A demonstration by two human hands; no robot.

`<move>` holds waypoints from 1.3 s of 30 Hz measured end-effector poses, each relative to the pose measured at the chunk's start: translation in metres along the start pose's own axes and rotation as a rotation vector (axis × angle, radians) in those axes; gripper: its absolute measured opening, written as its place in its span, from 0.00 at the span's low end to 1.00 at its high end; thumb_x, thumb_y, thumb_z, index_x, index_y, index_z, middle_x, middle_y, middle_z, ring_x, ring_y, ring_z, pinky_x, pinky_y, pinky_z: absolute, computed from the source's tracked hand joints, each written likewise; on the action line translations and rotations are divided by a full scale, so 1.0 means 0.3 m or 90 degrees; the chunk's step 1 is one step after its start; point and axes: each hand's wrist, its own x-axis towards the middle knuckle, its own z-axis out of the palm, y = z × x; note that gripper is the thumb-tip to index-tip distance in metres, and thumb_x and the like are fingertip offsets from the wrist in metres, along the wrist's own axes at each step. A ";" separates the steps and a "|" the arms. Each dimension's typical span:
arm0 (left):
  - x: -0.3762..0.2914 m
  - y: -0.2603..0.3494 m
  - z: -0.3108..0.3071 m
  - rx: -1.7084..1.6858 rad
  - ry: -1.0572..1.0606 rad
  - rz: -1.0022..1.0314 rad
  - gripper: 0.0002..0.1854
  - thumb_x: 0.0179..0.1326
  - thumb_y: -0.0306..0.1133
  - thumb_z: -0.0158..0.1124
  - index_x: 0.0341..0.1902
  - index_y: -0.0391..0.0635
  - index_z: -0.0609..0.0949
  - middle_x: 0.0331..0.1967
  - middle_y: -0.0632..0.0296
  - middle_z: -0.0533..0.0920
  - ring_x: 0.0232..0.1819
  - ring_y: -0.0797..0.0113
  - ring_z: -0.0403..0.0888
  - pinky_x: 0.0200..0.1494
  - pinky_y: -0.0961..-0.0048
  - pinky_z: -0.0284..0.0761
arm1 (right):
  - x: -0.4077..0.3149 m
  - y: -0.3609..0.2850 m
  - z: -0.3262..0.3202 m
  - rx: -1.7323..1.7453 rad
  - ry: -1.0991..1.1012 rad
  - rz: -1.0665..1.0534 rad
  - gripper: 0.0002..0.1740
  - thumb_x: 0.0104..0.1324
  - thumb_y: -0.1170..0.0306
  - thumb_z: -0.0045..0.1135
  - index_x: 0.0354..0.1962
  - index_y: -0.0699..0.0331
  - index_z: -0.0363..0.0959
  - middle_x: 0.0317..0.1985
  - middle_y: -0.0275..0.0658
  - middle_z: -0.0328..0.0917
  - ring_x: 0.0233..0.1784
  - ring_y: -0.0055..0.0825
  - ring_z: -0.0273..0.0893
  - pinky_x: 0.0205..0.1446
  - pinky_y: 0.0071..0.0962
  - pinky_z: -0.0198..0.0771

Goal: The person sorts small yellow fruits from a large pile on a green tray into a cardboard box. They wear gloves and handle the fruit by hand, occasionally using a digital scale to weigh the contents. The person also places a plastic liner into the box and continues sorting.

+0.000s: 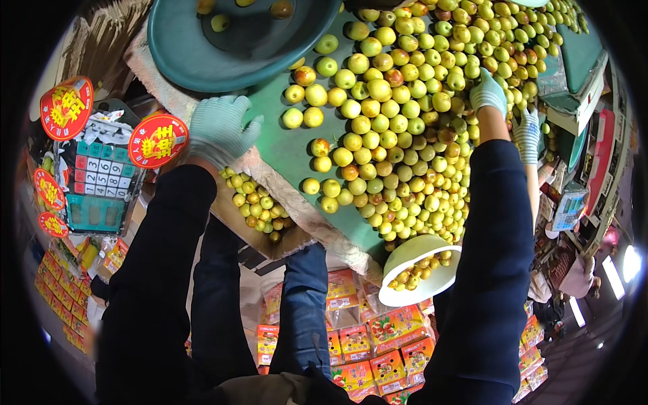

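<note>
Many green-and-brown jujube fruits (390, 109) lie spread over a green tabletop (283, 167). My left hand (223, 129), in a pale striped knit glove, is at the table's padded edge with its fingers apart and nothing visible in it. Below it a cardboard box (223, 202) holds more jujubes (258, 205). My right hand (489, 96), gloved likewise, reaches into the fruit at the right; its fingertips touch the pile, and whether they hold a fruit is hidden. A tilted white bowl (420, 296) with jujubes inside is at the near edge.
A large teal basin (243, 78) with a few fruits stands at the upper left. A weighing scale with keys (104, 172) is on the left. Another person's gloved hand (527, 134) is just right of mine. Printed cartons (395, 324) lie below the table.
</note>
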 end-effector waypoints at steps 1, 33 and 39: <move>0.001 0.000 0.002 0.004 0.003 0.003 0.13 0.51 0.39 0.69 0.35 0.44 0.80 0.27 0.55 0.80 0.30 0.50 0.78 0.36 0.56 0.73 | 0.014 0.016 0.001 -0.006 -0.023 0.017 0.28 0.67 0.67 0.47 0.65 0.39 0.64 0.58 0.47 0.76 0.60 0.47 0.75 0.60 0.40 0.72; 0.004 -0.002 -0.007 0.000 -0.037 -0.017 0.14 0.53 0.41 0.68 0.35 0.44 0.80 0.28 0.53 0.80 0.30 0.48 0.78 0.37 0.54 0.74 | -0.206 -0.011 0.051 0.280 0.202 0.238 0.18 0.58 0.59 0.59 0.37 0.67 0.78 0.40 0.53 0.82 0.41 0.49 0.82 0.51 0.43 0.75; 0.004 -0.004 -0.016 -0.011 -0.036 -0.009 0.13 0.53 0.41 0.68 0.35 0.44 0.80 0.28 0.52 0.80 0.30 0.49 0.78 0.36 0.54 0.74 | -0.158 0.073 0.041 0.180 0.241 -0.003 0.19 0.58 0.56 0.63 0.46 0.51 0.81 0.40 0.45 0.83 0.46 0.40 0.81 0.52 0.37 0.75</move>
